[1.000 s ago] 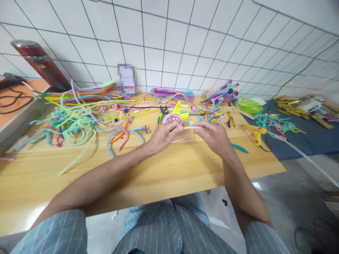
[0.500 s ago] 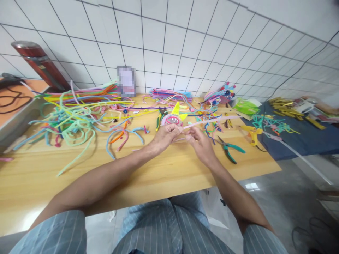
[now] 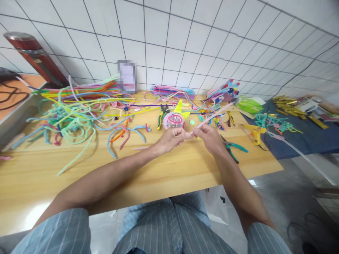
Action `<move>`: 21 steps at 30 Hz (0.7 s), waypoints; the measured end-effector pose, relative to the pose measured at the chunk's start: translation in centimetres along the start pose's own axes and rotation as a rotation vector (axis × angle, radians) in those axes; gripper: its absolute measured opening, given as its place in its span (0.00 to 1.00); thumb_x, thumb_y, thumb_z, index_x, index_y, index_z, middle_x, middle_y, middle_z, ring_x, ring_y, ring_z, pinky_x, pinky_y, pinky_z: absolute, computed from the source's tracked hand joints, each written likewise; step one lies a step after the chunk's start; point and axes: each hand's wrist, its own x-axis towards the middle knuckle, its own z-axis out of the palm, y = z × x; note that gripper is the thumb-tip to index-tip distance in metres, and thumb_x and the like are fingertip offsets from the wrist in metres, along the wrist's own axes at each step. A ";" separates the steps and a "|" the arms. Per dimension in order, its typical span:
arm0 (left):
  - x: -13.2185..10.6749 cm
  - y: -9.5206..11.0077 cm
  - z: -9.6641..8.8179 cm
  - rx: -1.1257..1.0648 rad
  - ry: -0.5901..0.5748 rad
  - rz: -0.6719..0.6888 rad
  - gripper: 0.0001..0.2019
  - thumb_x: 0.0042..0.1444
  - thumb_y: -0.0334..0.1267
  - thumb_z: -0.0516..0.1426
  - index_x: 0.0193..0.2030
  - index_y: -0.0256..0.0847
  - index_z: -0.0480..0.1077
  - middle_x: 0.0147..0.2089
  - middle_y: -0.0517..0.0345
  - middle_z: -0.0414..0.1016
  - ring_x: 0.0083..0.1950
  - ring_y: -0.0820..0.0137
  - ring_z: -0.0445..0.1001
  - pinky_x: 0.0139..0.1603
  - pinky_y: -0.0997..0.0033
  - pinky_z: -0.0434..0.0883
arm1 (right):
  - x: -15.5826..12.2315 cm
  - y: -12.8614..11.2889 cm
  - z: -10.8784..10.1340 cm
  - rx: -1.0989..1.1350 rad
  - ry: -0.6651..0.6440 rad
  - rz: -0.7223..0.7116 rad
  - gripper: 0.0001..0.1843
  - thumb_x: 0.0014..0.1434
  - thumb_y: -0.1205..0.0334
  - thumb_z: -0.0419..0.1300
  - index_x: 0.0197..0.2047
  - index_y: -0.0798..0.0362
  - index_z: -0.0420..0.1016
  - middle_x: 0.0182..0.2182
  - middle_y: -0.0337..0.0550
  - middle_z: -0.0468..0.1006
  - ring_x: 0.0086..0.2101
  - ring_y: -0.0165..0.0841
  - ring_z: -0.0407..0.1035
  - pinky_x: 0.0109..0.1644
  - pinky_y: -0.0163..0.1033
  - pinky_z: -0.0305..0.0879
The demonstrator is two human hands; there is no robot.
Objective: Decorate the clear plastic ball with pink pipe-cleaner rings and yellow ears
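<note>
Between both hands runs a pale pink pipe cleaner [image 3: 215,115], its long free end slanting up to the right. My left hand [image 3: 173,139] pinches it near one end, fingers curled. Close by, my right hand [image 3: 208,137] grips the same strip between thumb and fingers. Just beyond the hands lies a round pipe-cleaner figure [image 3: 174,121] with a pink ring and yellow pointed pieces. Pliers with yellow-green handles [image 3: 160,118] rest to its left. Teal-handled pliers [image 3: 235,146] lie right of my right hand.
Loose coloured pipe cleaners [image 3: 71,123] spread over the left of the wooden table [image 3: 119,190]. A yellow glue gun [image 3: 255,132] lies near the right edge. At the back stand a red-brown flask [image 3: 39,61] and a blurred card [image 3: 127,76]. Gold strips [image 3: 287,107] lie on dark cloth.
Both hands have shifted right and slightly nearer to me, uncovering more of the round figure. The pink strip's free end now points more steeply upward. The view has tilted slightly.
</note>
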 end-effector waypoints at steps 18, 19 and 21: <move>0.5 -5.9 -0.5 0.469 0.695 0.284 0.32 0.59 0.43 0.70 0.66 0.45 0.62 0.64 0.44 0.68 0.65 0.56 0.72 0.62 0.54 0.76 | 10.0 1.5 -1.7 -0.208 -0.301 -0.040 0.33 0.54 0.27 0.71 0.47 0.46 0.88 0.55 0.48 0.87 0.59 0.52 0.77 0.73 0.63 0.65; 0.5 -6.0 -0.7 0.483 0.688 0.288 0.33 0.60 0.43 0.70 0.68 0.45 0.61 0.66 0.44 0.68 0.67 0.55 0.71 0.64 0.53 0.75 | 9.7 1.6 -1.9 -0.216 -0.295 -0.042 0.32 0.55 0.27 0.70 0.47 0.46 0.88 0.54 0.47 0.88 0.59 0.52 0.77 0.72 0.62 0.65; 0.6 -5.9 -1.1 0.501 0.680 0.277 0.34 0.62 0.44 0.70 0.70 0.46 0.62 0.66 0.45 0.69 0.69 0.54 0.69 0.67 0.51 0.74 | 9.1 1.8 -2.3 -0.214 -0.286 -0.034 0.30 0.57 0.28 0.70 0.46 0.45 0.88 0.52 0.46 0.88 0.57 0.50 0.78 0.71 0.60 0.66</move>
